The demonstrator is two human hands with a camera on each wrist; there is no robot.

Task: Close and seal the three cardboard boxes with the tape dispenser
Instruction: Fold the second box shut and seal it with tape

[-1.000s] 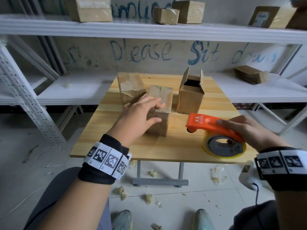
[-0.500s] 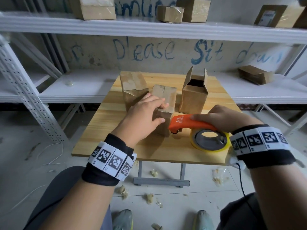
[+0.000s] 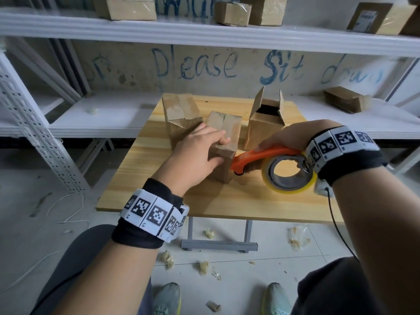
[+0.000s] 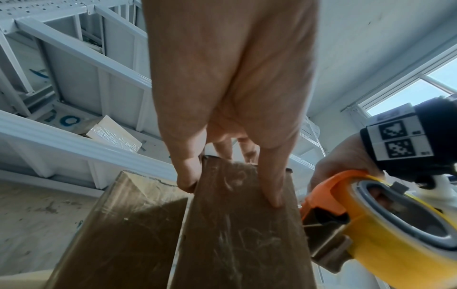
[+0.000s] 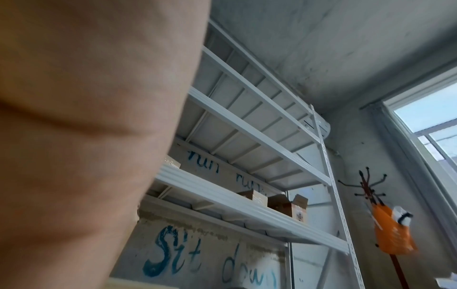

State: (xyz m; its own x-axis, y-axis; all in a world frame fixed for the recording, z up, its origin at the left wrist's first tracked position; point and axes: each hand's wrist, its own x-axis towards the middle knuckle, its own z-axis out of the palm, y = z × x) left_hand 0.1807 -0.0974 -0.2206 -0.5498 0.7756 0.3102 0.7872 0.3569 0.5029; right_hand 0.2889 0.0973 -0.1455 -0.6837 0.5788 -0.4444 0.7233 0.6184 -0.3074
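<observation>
Since the earlier frames the right hand (image 3: 287, 138) had carried the orange tape dispenser (image 3: 268, 163) in from the table's near right edge until its nose sat right against the middle box (image 3: 223, 146), low on the right side face.

Going left to right along the wooden table (image 3: 141, 173): the left box (image 3: 181, 114) stood toward the far left edge, flaps folded down with glossy tape over the top. Just beside it was the middle box, a tall narrow carton standing on end, top flaps closed with a seam down the middle. The left hand (image 3: 197, 151) was clamped over its near top edge, fingers on top and thumb (image 4: 186, 172) hooked on the side, pinning it. The dispenser came at it from the right, long axis pointing left at the box, so the right hand was clearly the working one, curled round the handle. Behind it, the right box (image 3: 264, 126) had its flaps standing open, so I'd say that one was still to do.
</observation>
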